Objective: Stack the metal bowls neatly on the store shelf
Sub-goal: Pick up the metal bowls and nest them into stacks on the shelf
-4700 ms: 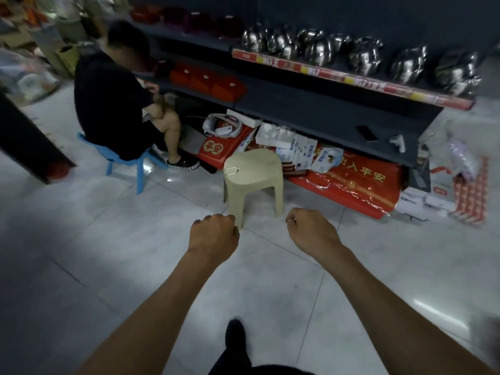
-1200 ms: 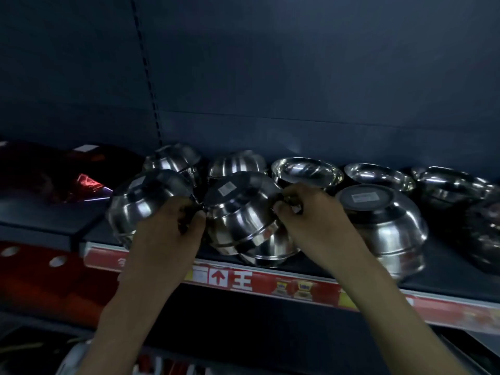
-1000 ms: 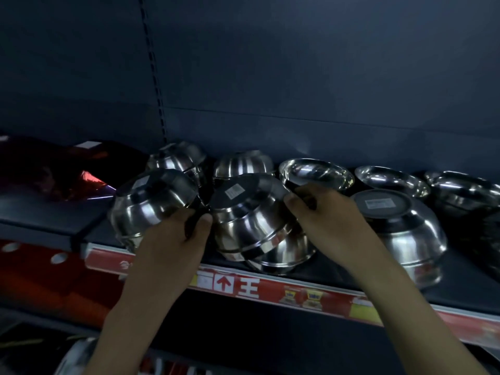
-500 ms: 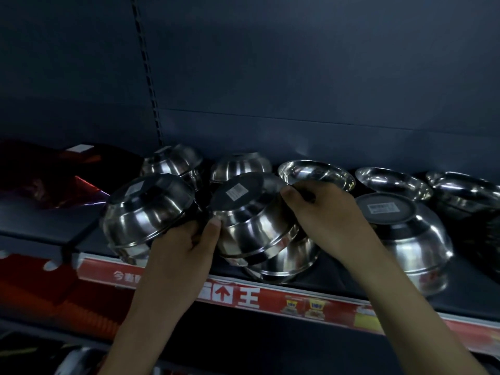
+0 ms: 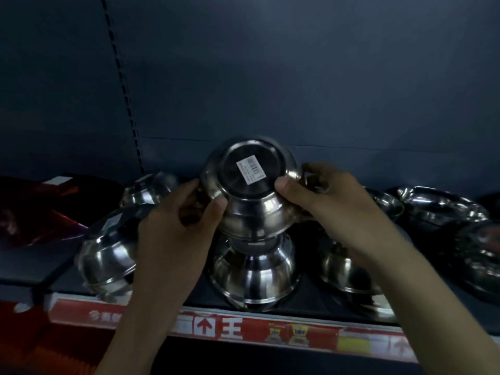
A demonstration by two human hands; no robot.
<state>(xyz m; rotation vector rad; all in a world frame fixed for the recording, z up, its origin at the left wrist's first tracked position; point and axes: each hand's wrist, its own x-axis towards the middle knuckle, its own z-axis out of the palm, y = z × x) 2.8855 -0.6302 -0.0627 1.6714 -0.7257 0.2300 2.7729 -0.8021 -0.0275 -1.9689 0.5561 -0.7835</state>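
Dark blue back panel fills the upper frame; store shelf with red price strip crosses the bottom, carrying inverted metal bowls. Left hand and right hand, fingers curled, grip one tilted bowl at centre, above another inverted bowl. White barcode label on its base.

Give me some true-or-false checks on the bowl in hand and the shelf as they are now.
1. The left hand and the right hand both grip the stickered bowl. True.
2. That bowl's opening faces up. False: its base, bearing a white sticker, is turned toward the camera.
3. An upside-down bowl stands on the shelf directly below it. True.
4. The shelf's front edge is blue. False: the strip along it is red.
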